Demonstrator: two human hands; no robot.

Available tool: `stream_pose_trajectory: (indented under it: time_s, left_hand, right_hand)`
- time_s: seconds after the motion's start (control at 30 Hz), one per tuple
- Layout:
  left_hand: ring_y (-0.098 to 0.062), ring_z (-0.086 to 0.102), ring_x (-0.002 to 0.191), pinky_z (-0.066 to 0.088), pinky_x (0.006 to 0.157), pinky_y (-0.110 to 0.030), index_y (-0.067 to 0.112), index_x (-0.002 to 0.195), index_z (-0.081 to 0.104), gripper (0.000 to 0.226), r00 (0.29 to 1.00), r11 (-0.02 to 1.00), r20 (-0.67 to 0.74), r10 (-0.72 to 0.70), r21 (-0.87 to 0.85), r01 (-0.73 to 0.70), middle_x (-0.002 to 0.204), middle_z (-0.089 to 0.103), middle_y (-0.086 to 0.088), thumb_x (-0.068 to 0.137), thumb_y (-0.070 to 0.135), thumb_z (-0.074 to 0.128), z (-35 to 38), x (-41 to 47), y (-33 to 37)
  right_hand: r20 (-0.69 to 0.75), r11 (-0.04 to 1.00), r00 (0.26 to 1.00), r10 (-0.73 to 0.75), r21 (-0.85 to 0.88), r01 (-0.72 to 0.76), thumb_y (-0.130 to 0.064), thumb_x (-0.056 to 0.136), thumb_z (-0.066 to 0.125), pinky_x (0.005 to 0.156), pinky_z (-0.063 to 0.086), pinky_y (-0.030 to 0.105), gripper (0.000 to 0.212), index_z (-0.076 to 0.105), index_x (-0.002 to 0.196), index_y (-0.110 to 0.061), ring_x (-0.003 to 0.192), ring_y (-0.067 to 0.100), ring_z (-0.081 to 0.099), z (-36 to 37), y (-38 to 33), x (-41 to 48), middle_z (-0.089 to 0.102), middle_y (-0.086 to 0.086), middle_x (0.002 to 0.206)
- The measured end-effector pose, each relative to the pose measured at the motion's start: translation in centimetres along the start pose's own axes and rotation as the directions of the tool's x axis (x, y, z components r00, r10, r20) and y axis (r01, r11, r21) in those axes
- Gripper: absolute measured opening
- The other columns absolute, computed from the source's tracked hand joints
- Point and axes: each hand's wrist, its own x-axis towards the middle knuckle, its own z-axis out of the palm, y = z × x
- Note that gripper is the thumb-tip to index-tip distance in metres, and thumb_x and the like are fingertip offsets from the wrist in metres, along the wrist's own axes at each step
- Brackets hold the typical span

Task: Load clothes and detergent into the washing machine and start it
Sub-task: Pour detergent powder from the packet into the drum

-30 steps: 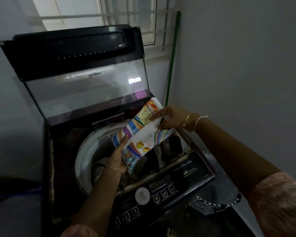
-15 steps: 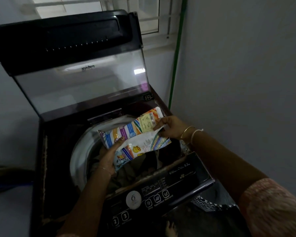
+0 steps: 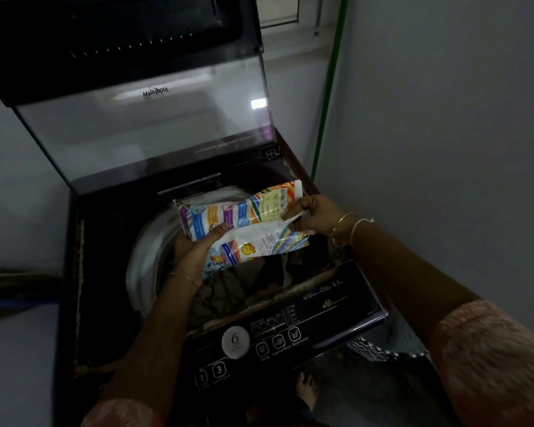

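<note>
- While we stood at the front of the top-loading washing machine [image 3: 105,303], we held a colourful detergent packet [image 3: 244,224] between both hands, lying nearly flat above the open drum [image 3: 148,251].
- Our left hand [image 3: 195,251] gripped the packet's near-left end, fingers curled underneath and the thumb pressed on top; a thin bracelet [image 3: 185,277] sat on that wrist.
- Our right hand [image 3: 313,215] pinched the packet's right end, where the white sealed edge and barcode showed, with the fingertips closed narrowly on it; two bangles [image 3: 349,224] ringed that wrist.
- We could not tell whether the packet was torn open at that end.
- Below the packet, dark and drab clothes [image 3: 228,291] lay heaped inside the drum, towards its front edge.
- We saw the glass lid [image 3: 142,118] standing raised at the back edge of the machine, the brand lettering reading upside down on it.
- Along the front edge ran the dark control panel [image 3: 290,328], with a round white dial [image 3: 235,342] marked 6 and a row of buttons [image 3: 278,342] just beside it, untouched by either hand.
- A green pole [image 3: 329,87] leaned in the corner by the wall [image 3: 444,118], to the right of the machine's back corner.
- Pale pink sleeves [image 3: 490,359] covered our upper arms, and a bare foot [image 3: 305,392] showed on the floor below the panel.
</note>
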Motion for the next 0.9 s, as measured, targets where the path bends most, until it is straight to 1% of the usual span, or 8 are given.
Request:
stream_pose_trajectory:
  time_s: [0.13,0.27,0.4,0.5,0.57,0.63,0.77,0.9]
  left_hand:
    - [-0.031,0.07,0.093,0.056,0.08,-0.051,0.016,0.103,0.07,0.036,0.999,1.0,-0.025,0.022,0.016,-0.022,0.107,0.072,-0.012,0.069,0.019,0.083,0.3,-0.1,0.4]
    - [-0.029,0.071,0.092,0.056,0.08,-0.053,0.014,0.109,0.068,0.042,0.999,0.998,-0.028,0.039,0.046,-0.037,0.106,0.072,-0.009,0.07,0.021,0.083,0.5,-0.2,1.0]
    - [-0.027,0.07,0.096,0.055,0.083,-0.053,0.015,0.114,0.066,0.048,0.999,0.996,0.001,0.05,0.068,-0.05,0.109,0.072,-0.007,0.07,0.023,0.084,0.6,-0.2,1.6]
    - [-0.026,0.07,0.099,0.054,0.086,-0.052,0.018,0.114,0.066,0.056,0.998,0.993,0.006,0.07,0.099,-0.07,0.11,0.072,-0.004,0.064,0.029,0.087,0.9,-0.4,2.1]
    - [-0.025,0.07,0.097,0.055,0.085,-0.05,0.017,0.11,0.067,0.046,0.997,0.992,0.003,0.078,0.104,-0.078,0.108,0.072,-0.005,0.068,0.024,0.085,1.2,-0.5,2.4]
    - [-0.025,0.071,0.095,0.057,0.083,-0.047,0.017,0.108,0.067,0.039,0.996,0.991,0.01,0.089,0.101,-0.09,0.107,0.072,-0.006,0.072,0.018,0.082,1.5,-0.7,2.8]
    - [-0.027,0.071,0.092,0.058,0.078,-0.047,0.014,0.112,0.066,0.049,0.993,0.984,0.003,0.117,0.131,-0.116,0.104,0.073,-0.006,0.068,0.023,0.085,1.5,-0.6,3.4]
    - [-0.028,0.072,0.089,0.057,0.078,-0.053,0.019,0.101,0.07,0.036,0.988,0.971,0.027,0.153,0.182,-0.155,0.101,0.074,-0.007,0.068,0.022,0.084,1.5,-0.4,4.0]
  right_hand:
    - [0.003,1.0,1.0,-0.005,0.003,0.005,0.007,0.074,0.072,0.06,0.05,0.007,0.029,0.068,0.102,0.003,0.075,-0.003,0.064,-0.4,0.2,0.1,0.064,0.005,0.107]
    - [0.012,1.0,1.0,-0.019,0.014,0.018,0.005,0.074,0.073,0.076,0.055,0.012,0.031,0.068,0.104,0.002,0.097,0.014,0.06,-0.7,0.3,-0.1,0.064,0.004,0.109]
    - [0.012,0.998,1.0,0.002,0.056,-0.003,0.004,0.074,0.073,0.081,0.055,0.019,0.03,0.068,0.104,-0.001,0.099,0.015,0.061,-1.0,0.3,-0.6,0.064,0.001,0.108]
    - [0.015,0.998,1.0,0.009,0.067,-0.01,0.004,0.076,0.071,0.071,0.056,0.013,0.03,0.068,0.105,-0.001,0.089,0.011,0.062,-1.3,0.0,-1.2,0.064,0.005,0.111]
    - [0.011,0.998,1.0,0.002,0.07,-0.002,0.005,0.076,0.071,0.069,0.054,0.01,0.03,0.067,0.106,0.0,0.088,0.01,0.062,-1.5,-0.2,-1.4,0.064,0.008,0.114]
    - [0.005,0.997,1.0,0.002,0.071,-0.003,0.004,0.076,0.071,0.076,0.056,0.016,0.03,0.068,0.105,-0.002,0.095,0.017,0.063,-1.7,-0.4,-1.6,0.064,0.01,0.118]
    - [0.005,0.997,1.0,-0.001,0.075,0.001,0.001,0.076,0.072,0.092,0.054,0.042,0.026,0.07,0.1,-0.01,0.109,0.033,0.062,-1.9,-0.8,-1.8,0.065,0.011,0.119]
    - [-0.015,0.997,1.0,-0.011,0.07,0.012,-0.001,0.075,0.074,0.092,0.052,0.051,0.027,0.071,0.087,-0.025,0.107,0.041,0.061,-1.9,-0.8,-1.8,0.067,0.013,0.115]
